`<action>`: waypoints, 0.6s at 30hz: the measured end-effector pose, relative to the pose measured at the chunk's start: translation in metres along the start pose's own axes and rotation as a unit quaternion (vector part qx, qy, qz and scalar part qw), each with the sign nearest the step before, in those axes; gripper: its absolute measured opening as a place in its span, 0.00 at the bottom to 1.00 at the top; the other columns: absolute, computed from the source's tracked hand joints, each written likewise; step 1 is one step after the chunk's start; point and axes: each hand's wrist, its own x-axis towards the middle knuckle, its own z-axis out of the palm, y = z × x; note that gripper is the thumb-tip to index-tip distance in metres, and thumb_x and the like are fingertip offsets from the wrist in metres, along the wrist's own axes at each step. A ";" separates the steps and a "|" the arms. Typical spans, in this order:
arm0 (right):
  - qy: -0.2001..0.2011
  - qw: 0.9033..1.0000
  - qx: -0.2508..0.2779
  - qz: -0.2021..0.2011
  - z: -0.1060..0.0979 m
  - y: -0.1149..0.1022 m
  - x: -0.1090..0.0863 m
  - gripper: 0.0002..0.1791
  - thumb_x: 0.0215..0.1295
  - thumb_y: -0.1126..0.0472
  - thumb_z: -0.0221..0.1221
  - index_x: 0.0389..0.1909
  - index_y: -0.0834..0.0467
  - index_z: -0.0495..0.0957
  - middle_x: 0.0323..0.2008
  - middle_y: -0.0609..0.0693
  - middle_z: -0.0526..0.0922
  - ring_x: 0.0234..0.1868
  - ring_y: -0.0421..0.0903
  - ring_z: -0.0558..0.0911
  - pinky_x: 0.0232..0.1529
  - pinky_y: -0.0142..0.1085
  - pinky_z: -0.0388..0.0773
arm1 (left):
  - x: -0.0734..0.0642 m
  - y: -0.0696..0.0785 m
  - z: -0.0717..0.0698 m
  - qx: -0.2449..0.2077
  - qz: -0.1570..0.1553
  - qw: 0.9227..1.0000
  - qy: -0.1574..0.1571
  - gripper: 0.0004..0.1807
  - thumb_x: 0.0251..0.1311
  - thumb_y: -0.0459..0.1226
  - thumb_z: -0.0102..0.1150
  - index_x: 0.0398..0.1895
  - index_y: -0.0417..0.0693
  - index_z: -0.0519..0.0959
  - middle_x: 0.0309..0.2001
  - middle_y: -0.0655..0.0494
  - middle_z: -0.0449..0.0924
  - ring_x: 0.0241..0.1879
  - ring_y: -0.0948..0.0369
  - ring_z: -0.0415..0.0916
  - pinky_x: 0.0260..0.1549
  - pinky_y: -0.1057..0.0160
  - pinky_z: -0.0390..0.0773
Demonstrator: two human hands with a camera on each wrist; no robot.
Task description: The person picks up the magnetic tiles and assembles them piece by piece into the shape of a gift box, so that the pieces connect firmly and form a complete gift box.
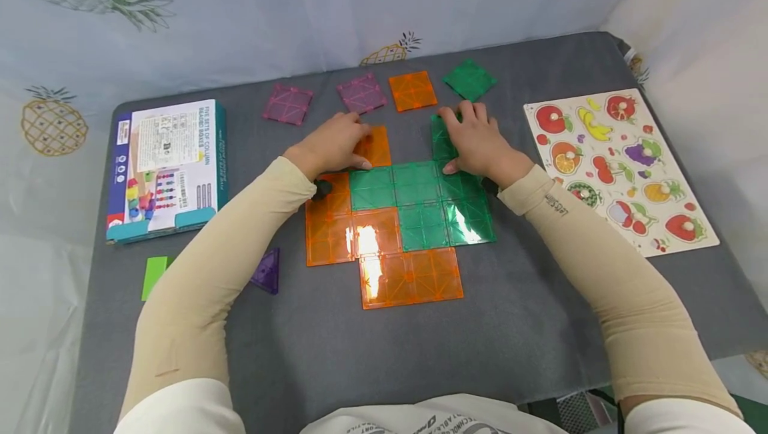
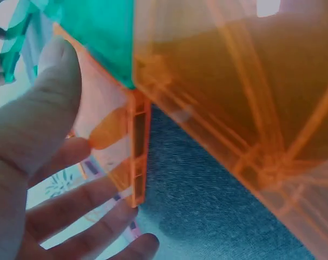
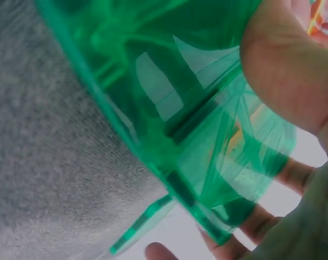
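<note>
Orange and green see-through magnetic tiles lie joined in a flat layout at mid-table. My left hand (image 1: 336,143) pinches an orange magnetic tile (image 1: 379,146) at the layout's far side. In the left wrist view that orange tile (image 2: 107,116) is tilted up, the thumb on its near face and the fingers behind it. My right hand (image 1: 478,146) pinches a green magnetic tile (image 1: 441,139), also at the far side. The right wrist view shows this green tile (image 3: 248,162) raised at an angle from the flat green tile (image 3: 126,70), fingers behind it.
Beyond the hands lie two pinkish-purple tiles (image 1: 289,104), a loose orange tile (image 1: 413,91) and a loose green tile (image 1: 470,79). A boxed toy (image 1: 171,161) and a green block (image 1: 155,275) sit left, a purple triangle (image 1: 267,272) nearer. A fruit puzzle board (image 1: 624,171) lies right.
</note>
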 end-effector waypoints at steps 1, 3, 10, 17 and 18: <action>-0.004 1.000 -0.003 -0.004 -0.001 0.001 0.000 0.55 0.53 0.50 0.70 0.74 0.56 0.45 0.64 0.67 0.52 0.63 0.66 0.52 0.55 0.60 0.59 | -0.001 0.000 0.000 0.000 0.001 1.000 0.002 0.37 0.57 0.50 0.65 0.65 0.38 0.69 0.58 0.39 0.69 0.57 0.44 0.66 0.63 0.49 0.65; -0.011 1.000 -0.006 -0.014 -0.002 0.002 0.001 0.55 0.54 0.50 0.69 0.74 0.56 0.45 0.63 0.67 0.53 0.61 0.65 0.52 0.53 0.58 0.59 | -0.003 0.000 0.001 -0.003 -0.001 1.000 0.010 0.35 0.56 0.48 0.66 0.64 0.38 0.70 0.57 0.39 0.69 0.56 0.44 0.66 0.63 0.50 0.65; -0.014 0.999 0.001 -0.044 -0.011 0.011 0.011 0.38 0.63 0.54 0.62 0.71 0.55 0.56 0.58 0.66 0.63 0.55 0.63 0.62 0.50 0.57 0.67 | -0.005 0.006 0.009 -0.007 -0.031 0.999 0.036 0.36 0.56 0.45 0.65 0.65 0.39 0.67 0.60 0.39 0.66 0.58 0.43 0.63 0.62 0.50 0.66; 0.050 0.996 0.030 -0.071 -0.025 0.007 0.016 0.20 0.69 0.63 0.55 0.60 0.59 0.74 0.55 0.62 0.78 0.49 0.60 0.78 0.44 0.52 0.77 | -0.003 0.013 0.010 -0.017 -0.051 0.998 0.040 0.38 0.56 0.43 0.66 0.68 0.41 0.64 0.62 0.39 0.64 0.60 0.43 0.62 0.62 0.50 0.67; 0.063 0.994 0.034 -0.077 -0.026 0.005 0.017 0.18 0.69 0.63 0.55 0.59 0.59 0.76 0.54 0.61 0.80 0.47 0.59 0.79 0.42 0.51 0.78 | -0.003 0.012 0.010 -0.018 -0.053 0.998 0.042 0.38 0.56 0.43 0.66 0.68 0.41 0.64 0.62 0.39 0.65 0.60 0.43 0.62 0.62 0.51 0.67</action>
